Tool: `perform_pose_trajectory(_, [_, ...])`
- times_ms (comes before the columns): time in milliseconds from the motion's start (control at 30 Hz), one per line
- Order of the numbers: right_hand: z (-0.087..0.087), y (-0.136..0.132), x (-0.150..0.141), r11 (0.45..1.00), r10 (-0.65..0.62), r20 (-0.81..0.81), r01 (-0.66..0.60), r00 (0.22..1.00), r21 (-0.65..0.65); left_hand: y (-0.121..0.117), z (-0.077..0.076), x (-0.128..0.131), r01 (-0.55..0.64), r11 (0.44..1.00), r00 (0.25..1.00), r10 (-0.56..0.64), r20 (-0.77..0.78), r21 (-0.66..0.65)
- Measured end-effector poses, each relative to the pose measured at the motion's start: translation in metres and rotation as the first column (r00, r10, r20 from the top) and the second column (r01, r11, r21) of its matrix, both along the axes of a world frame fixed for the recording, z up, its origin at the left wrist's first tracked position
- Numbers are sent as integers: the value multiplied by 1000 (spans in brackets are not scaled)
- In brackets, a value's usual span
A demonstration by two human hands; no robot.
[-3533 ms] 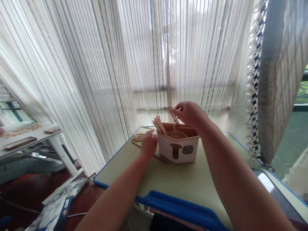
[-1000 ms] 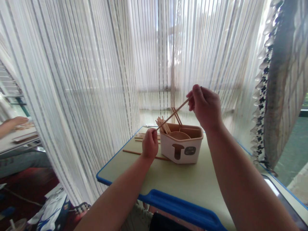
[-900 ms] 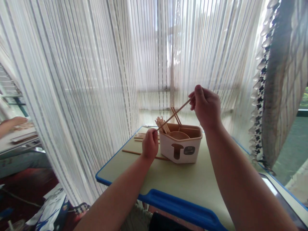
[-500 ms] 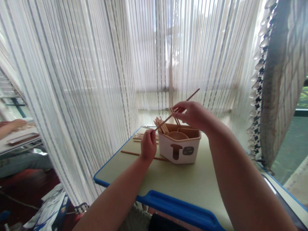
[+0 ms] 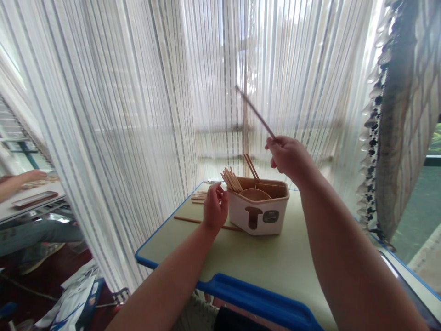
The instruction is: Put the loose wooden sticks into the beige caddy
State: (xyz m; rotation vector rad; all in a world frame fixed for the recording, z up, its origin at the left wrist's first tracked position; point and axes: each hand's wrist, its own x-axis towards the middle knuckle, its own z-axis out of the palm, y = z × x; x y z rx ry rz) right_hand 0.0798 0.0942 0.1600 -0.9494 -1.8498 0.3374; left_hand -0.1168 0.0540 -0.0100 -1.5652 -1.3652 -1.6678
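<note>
My right hand (image 5: 289, 156) is closed round one end of a thin brown chopstick (image 5: 255, 111), raised above the holder and slanting up to the left. Beside the holder's left wall is my left hand (image 5: 215, 208), fingers loosely bent and apart, with nothing visible in them. The white utensil holder (image 5: 239, 214) has a tan rim and compartments inside. A bundle of pale chopsticks (image 5: 232, 180) leans in its left part, and two brown chopsticks (image 5: 251, 166) stand at the back. Another brown chopstick (image 5: 188, 219) lies on the table, passing behind my left hand.
Several light sticks (image 5: 198, 201) lie at the left of the pale table (image 5: 262, 262), which has a blue edge (image 5: 255, 294). Striped sheer curtains (image 5: 138, 115) hang behind. A dark flat device (image 5: 406, 289) is at right. Another person's hand (image 5: 34, 175) shows at far left.
My left hand has let go of the chopstick. My right hand has lifted it and swung it round, so it now slants up to the left instead of up to the right.
</note>
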Motion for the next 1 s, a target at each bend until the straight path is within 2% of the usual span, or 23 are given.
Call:
perform_pose_trajectory(100, [2, -1, 2, 998, 61, -39, -63, 997, -31, 0, -1, 1, -6, 999, 999, 4, -38, -33])
perform_pose_trajectory(200, [1, 1, 2, 1000, 14, -24, -13, 1000, 17, -1, -1, 1, -11, 999, 999, 10, -39, -40])
perform_pose_trajectory(400, [-6, 12, 1, 998, -25, 270, 39, 963, -47, -2, -1, 3, -14, 998, 999, 12, -44, -62])
perform_pose_trajectory(500, [-6, 13, 1, 994, -104, 301, 112, 948, -10, -3, 0, 4, -11, 997, 999, 8, -40, -81])
perform_pose_trajectory(767, [-1, 10, 10, 947, -317, 251, 289, 915, 140, -3, 1, 3, -25, 992, 999, 21, -36, -124])
perform_pose_trajectory(867, [-5, 19, 11, 964, -266, 359, 251, 895, 87, -2, 0, 3, -32, 988, 999, 28, -29, -152])
perform_pose_trajectory(1000, [-15, 36, 6, 978, -137, 568, 202, 812, -53, -1, 0, 4, -34, 985, 999, 30, -29, -170])
